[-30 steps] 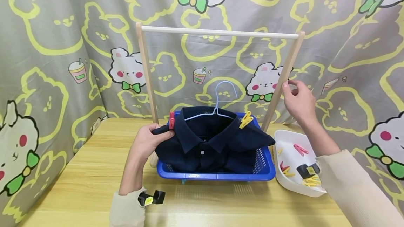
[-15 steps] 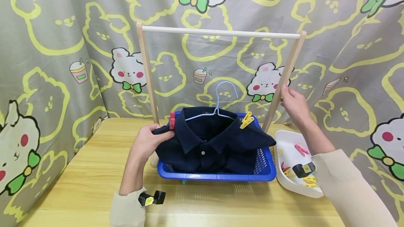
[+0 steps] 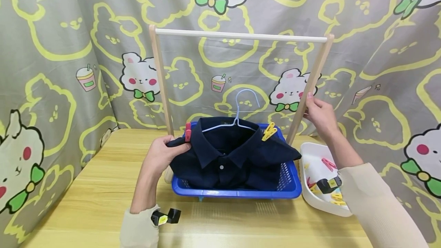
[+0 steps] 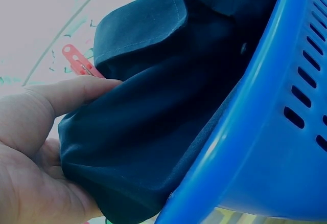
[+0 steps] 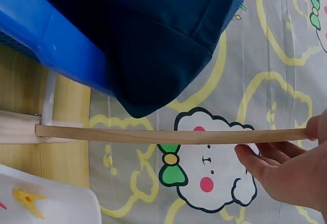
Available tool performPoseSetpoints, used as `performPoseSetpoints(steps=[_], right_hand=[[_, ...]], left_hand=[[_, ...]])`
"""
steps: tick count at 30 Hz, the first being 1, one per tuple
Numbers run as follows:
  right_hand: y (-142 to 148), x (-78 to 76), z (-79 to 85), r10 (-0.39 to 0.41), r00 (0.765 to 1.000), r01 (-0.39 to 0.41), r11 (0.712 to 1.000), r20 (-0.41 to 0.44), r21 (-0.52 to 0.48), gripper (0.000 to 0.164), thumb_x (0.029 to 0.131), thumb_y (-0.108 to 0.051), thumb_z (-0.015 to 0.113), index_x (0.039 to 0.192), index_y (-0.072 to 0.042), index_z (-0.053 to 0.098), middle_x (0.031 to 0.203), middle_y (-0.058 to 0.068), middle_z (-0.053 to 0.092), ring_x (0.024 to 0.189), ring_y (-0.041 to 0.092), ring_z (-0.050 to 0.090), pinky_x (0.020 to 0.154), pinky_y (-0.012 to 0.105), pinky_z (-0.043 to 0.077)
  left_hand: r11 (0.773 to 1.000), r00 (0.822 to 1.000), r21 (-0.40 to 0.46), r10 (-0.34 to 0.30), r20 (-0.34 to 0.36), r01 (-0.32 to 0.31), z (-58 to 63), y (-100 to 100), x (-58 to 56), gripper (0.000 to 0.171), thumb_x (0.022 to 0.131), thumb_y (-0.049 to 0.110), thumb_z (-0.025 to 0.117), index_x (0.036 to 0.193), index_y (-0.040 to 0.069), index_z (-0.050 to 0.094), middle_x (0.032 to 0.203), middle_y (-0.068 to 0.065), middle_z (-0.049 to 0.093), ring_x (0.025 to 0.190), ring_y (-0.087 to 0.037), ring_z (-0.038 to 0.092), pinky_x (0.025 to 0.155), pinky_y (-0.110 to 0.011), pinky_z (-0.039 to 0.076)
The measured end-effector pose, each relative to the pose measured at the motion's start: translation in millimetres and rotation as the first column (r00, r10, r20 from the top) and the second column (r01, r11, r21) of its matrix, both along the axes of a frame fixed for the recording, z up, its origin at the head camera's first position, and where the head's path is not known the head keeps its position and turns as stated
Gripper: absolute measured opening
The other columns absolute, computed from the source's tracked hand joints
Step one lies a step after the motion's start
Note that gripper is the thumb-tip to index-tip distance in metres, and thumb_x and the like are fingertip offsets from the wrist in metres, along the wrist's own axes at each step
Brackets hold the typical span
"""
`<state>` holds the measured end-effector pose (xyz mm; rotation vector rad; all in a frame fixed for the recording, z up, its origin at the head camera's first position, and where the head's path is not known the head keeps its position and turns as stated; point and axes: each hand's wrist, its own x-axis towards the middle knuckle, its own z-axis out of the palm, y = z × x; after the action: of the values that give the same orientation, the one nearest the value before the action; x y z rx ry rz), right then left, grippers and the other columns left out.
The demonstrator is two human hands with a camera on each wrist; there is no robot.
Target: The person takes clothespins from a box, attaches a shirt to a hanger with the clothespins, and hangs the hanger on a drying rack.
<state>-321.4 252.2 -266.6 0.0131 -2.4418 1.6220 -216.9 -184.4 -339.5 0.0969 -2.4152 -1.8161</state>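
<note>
In the head view a dark navy collared shirt [image 3: 224,173] lies in a blue plastic basket [image 3: 237,193], a light-blue wire hanger [image 3: 237,106] inside its collar. My left hand [image 3: 158,156] grips the shirt's left shoulder, thumb on top. Beside that thumb a red clothespin [image 3: 188,132] clips the shoulder; yellow clothespins [image 3: 269,131] sit at the other shoulder. My right hand [image 3: 321,118] holds the right post of a wooden clothes rack [image 3: 316,72]. In the right wrist view its thumb and fingers lie on opposite sides of the post [image 5: 153,135].
To the right of the basket stands a white tray [image 3: 324,208] with several red and yellow clothespins. Above the basket runs the rack's white crossbar [image 3: 237,35]. A patterned curtain [image 3: 193,106] hangs behind the wooden table [image 3: 100,202].
My right hand has lowered slightly along the rack's post and closed round it, its forearm drifting left over the tray. My left hand stays on the shirt's shoulder.
</note>
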Motion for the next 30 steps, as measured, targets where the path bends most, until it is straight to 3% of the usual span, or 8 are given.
performPoseSetpoints(steps=[15,30], right_hand=[[5.8,-2.2,-4.0,0.032,0.998,-0.03,0.998,-0.049,0.047,0.069,0.107,-0.049,0.033,0.151,0.003,0.041,0.143,0.03,0.052,0.132,0.042,0.054,0.098,0.037,0.049],[4.0,-1.3,-4.5,0.008,0.998,-0.004,0.998,-0.055,0.068,0.066,0.107,-0.047,0.032,0.152,0.001,0.041,0.142,0.031,0.053,0.131,0.043,0.055,0.099,0.038,0.049]], left_hand=[[1.0,1.0,0.003,0.003,0.003,-0.003,-1.7,1.0,-0.4,0.037,0.084,0.026,0.082,0.077,0.006,0.052,0.072,-0.001,0.037,0.076,-0.023,0.045,0.062,-0.032,0.033],[1.0,1.0,0.004,0.006,0.002,-0.006,0.2,0.0,1.1,0.04,0.084,0.028,0.083,0.075,0.007,0.05,0.07,0.001,0.035,0.072,-0.021,0.043,0.061,-0.031,0.032]])
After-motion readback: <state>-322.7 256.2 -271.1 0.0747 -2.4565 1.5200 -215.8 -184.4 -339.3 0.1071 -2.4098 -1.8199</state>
